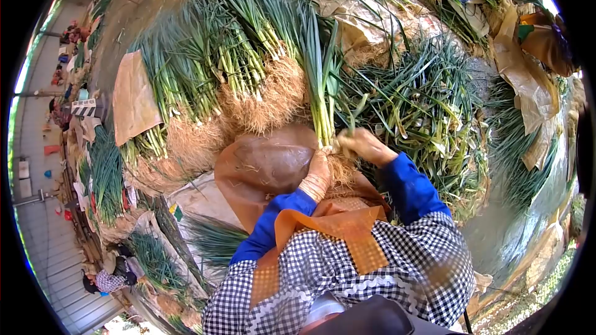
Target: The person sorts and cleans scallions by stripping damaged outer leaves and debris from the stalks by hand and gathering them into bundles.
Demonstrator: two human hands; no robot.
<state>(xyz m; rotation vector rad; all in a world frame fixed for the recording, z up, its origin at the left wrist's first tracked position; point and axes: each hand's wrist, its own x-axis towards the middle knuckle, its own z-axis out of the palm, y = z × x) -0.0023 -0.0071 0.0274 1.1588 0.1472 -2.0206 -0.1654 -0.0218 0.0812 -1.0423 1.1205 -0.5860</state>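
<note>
A bunch of green onions (321, 96) stands in front of me over my lap, leaves away from me and shaggy roots (341, 170) toward me. My left hand (318, 174) is closed around its lower end, just above the roots. Beside it, my right hand (367, 146) is closed, fingers curled at the base of the stalks. A pale green leaf (355, 111) sticks up from those fingers, bent away from the bunch. A brown plastic sheet (264, 164) covers my lap beneath the hands.
Several green onion bunches (248, 68) with tan roots lie ahead and left. A heap of loose leaves (422, 105) spreads to the right. Brown paper sheets (135, 96) lie about. More onions (217, 239) lie at my left side. Other people (108, 279) sit at far left.
</note>
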